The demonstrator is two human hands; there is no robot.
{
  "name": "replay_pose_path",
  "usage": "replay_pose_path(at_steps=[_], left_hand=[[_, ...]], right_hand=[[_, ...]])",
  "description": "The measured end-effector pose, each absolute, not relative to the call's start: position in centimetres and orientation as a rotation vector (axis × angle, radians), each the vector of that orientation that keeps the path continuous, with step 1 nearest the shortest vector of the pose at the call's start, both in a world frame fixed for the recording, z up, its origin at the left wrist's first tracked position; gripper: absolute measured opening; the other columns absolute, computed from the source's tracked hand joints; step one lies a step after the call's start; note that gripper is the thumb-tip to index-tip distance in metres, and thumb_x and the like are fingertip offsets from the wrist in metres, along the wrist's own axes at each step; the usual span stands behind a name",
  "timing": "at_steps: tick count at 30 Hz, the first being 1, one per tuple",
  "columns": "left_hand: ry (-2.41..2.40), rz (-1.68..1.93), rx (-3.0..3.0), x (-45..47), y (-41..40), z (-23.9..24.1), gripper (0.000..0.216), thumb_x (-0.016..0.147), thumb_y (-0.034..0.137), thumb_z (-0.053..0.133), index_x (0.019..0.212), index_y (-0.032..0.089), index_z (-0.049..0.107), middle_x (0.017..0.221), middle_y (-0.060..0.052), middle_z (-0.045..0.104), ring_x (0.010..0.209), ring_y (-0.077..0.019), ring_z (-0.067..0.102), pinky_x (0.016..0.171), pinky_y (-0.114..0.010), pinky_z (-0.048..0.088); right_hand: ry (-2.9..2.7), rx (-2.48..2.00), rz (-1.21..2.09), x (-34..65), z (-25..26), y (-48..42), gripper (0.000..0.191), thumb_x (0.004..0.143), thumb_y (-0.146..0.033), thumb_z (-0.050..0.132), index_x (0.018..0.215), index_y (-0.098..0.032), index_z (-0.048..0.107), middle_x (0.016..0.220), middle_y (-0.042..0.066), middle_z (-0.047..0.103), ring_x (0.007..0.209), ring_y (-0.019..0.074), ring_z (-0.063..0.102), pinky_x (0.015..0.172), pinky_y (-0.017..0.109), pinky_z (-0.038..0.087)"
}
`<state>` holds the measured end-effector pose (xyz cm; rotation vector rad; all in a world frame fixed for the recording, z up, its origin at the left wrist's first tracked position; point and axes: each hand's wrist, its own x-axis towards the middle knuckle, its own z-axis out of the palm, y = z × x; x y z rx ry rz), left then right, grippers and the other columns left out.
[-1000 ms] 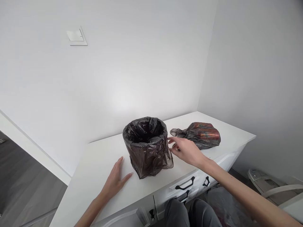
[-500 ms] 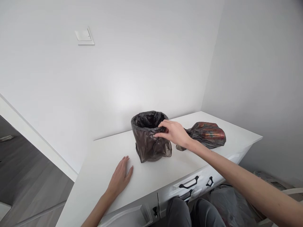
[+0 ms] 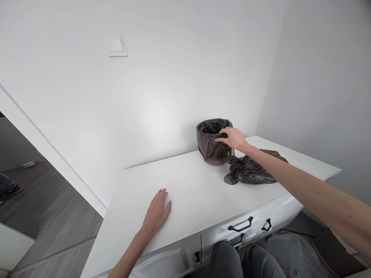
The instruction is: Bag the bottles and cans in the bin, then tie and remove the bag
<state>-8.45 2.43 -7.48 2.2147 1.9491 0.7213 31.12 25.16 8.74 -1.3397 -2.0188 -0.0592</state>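
Note:
My right hand pinches the near rim of a small bin lined with a dark bin bag, thumb outside and fingers over the edge. The bin stands upright towards the back of the white cabinet top, close to the wall; the liner hangs over its outside. A knotted dark plastic bag with something reddish inside lies just in front and to the right, partly behind my right forearm. My left hand rests flat on the cabinet top near the front left, fingers stretched out, holding nothing.
Walls meet in a corner behind the cabinet, with a light switch on the left one. Black drawer handles stick out in front, above my knees. A translucent plastic bag lies low at right. A doorway opens at far left.
The lined bin has moved back and to the right across the cabinet top, with my right hand on its rim. My left hand stays flat. The view has shifted slightly.

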Motion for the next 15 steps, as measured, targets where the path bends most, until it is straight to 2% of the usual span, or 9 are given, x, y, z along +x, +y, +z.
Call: replay_pose_path(at_steps=[5,10,11,15], left_hand=[[1.948,0.724,2.232,-8.8,2.7,-8.1,0.043,0.104,0.048,0.04,0.139,0.025,0.05,0.159,-0.01,0.05,0.153,-0.0295,0.038,0.123,-0.055,0.038],[1.955,0.701,2.23,-8.8,2.7,-7.9,0.043,0.104,0.049,0.04,0.139,0.025,0.05,0.159,-0.01,0.05,0.153,-0.0295,0.039,0.122,-0.054,0.039],[1.954,0.705,2.226,-8.7,2.7,-7.8,0.043,0.104,0.049,0.041,0.139,0.025,0.05,0.159,-0.01,0.05,0.153,-0.0296,0.039,0.122,-0.054,0.039],[1.954,0.722,2.218,-8.5,2.8,-7.7,0.043,0.103,0.049,0.043,0.138,0.025,0.051,0.158,-0.009,0.051,0.152,-0.0298,0.04,0.122,-0.053,0.039]], right_hand=[[-1.928,-1.45,-0.05,34.0,7.9,26.2,0.039,0.086,-0.055,0.074,0.105,-0.021,0.077,0.104,0.01,0.075,0.101,0.0309,0.067,0.083,0.04,0.051],[-1.84,-1.554,0.089,35.6,7.2,26.4,0.042,0.09,-0.054,0.071,0.114,-0.021,0.075,0.083,0.006,0.076,0.089,0.0276,0.07,0.083,0.039,0.05],[-1.827,-1.559,0.091,35.6,7.2,26.4,0.042,0.091,-0.055,0.069,0.115,-0.021,0.074,0.084,0.006,0.076,0.089,0.0275,0.07,0.083,0.039,0.051],[-1.778,-1.552,-0.004,34.6,7.1,25.3,0.047,0.09,-0.052,0.069,0.125,-0.021,0.07,0.12,0.013,0.071,0.104,0.031,0.068,0.081,0.04,0.052]])
